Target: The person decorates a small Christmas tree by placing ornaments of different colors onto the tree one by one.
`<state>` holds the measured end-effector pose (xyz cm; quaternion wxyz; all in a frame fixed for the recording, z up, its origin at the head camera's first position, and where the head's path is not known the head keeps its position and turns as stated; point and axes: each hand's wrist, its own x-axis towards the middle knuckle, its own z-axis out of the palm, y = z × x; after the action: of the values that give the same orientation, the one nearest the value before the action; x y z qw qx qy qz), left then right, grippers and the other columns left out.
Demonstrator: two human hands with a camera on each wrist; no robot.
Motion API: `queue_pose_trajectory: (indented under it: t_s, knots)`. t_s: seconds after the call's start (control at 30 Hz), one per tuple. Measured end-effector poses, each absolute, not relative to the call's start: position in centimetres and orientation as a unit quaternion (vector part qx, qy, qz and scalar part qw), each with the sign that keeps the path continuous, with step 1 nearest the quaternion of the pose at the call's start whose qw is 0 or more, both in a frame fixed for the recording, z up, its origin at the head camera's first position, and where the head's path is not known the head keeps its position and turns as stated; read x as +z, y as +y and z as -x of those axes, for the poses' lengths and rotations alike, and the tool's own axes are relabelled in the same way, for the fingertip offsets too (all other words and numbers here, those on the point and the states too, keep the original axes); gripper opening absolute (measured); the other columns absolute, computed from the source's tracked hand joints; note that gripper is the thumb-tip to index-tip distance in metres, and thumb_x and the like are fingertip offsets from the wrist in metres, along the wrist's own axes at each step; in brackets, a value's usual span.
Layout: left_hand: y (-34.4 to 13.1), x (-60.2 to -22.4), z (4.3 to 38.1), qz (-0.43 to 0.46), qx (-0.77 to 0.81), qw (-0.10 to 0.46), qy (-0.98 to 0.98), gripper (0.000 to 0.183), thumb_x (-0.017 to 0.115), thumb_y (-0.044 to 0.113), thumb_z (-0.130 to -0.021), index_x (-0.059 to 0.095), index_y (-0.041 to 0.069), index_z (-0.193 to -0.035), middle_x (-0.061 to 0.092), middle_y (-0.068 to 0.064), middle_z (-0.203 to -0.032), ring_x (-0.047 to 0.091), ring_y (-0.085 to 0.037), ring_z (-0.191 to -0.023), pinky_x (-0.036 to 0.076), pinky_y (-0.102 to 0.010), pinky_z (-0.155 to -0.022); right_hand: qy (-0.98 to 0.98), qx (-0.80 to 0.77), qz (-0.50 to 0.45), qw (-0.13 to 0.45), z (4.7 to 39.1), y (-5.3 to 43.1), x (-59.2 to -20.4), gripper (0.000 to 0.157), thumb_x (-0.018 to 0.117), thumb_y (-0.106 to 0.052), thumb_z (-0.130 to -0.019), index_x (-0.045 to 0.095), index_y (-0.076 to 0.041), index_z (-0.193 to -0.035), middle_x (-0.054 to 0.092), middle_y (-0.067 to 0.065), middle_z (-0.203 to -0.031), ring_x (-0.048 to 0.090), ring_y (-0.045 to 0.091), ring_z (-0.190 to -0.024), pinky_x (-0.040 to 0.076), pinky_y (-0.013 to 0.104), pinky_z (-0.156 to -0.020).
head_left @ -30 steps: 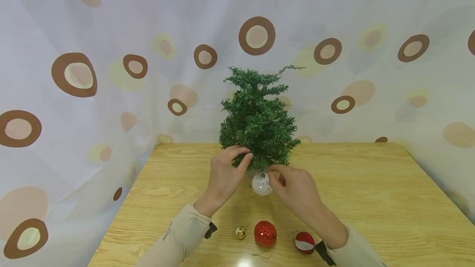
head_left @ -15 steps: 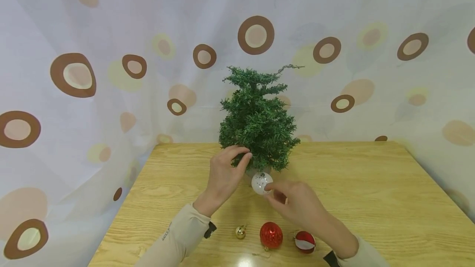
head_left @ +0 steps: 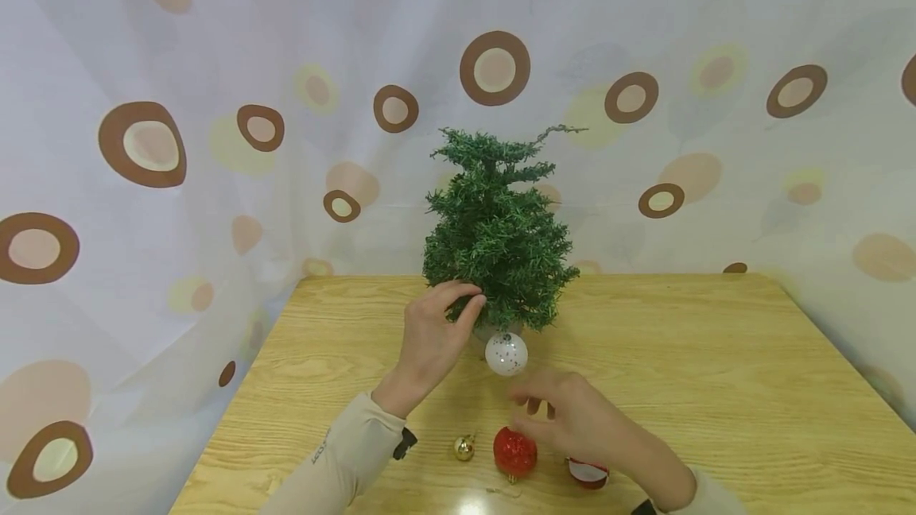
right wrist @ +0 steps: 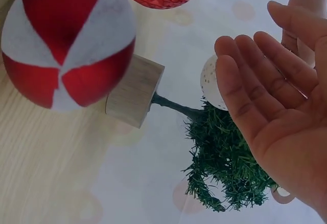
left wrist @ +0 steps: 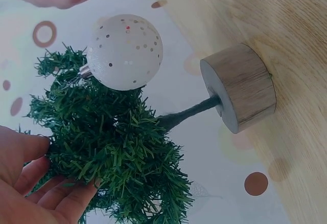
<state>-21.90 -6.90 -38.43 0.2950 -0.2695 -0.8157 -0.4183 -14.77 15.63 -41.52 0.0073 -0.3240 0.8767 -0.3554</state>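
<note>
A small artificial Christmas tree (head_left: 501, 237) stands on a round wooden base (left wrist: 240, 88). From a low front branch hangs a white speckled bauble (head_left: 506, 354), seen large beside the foliage in the left wrist view. My left hand (head_left: 432, 336) pinches a branch at the tree's lower left; its fingertips are partly sunk in the needles. Below and right of the white bauble, my right hand (head_left: 572, 424) hovers apart from it, slightly blurred. The right wrist view shows this hand's palm (right wrist: 286, 132) and relaxed fingers holding nothing. It partly covers a shiny red bauble (head_left: 514, 455) in the head view.
A small gold bauble (head_left: 463, 447) lies left of the red one. Under my right forearm sits a red-and-white bauble (head_left: 588, 474), close to the camera in the right wrist view. Behind the wooden table (head_left: 716, 372) hangs a patterned curtain (head_left: 558, 14).
My right hand has let go of the white bauble and drawn back toward the front. The bauble stays hanging. The red bauble has rolled slightly right and back. My left hand keeps its place.
</note>
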Motion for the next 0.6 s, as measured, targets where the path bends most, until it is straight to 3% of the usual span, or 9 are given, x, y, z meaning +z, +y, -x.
queue_pose_trajectory:
  t_s: [0.6]
  knots:
    - [-7.0,-38.4,22.1,0.272,-0.421,0.290,-0.815,0.016,0.075,0.015,-0.099,0.080,0.003,-0.109,0.080,-0.012,-0.108,0.077,-0.027,-0.102,0.064,-0.045,-0.088,0.886,-0.313,0.336,0.068,14.6,15.3,-43.4,0.034,0.084,-0.029,-0.092,0.075,-0.012,-0.121,0.075,-0.001,-0.115,0.067,0.010,-0.098,0.060,0.030,-0.082]
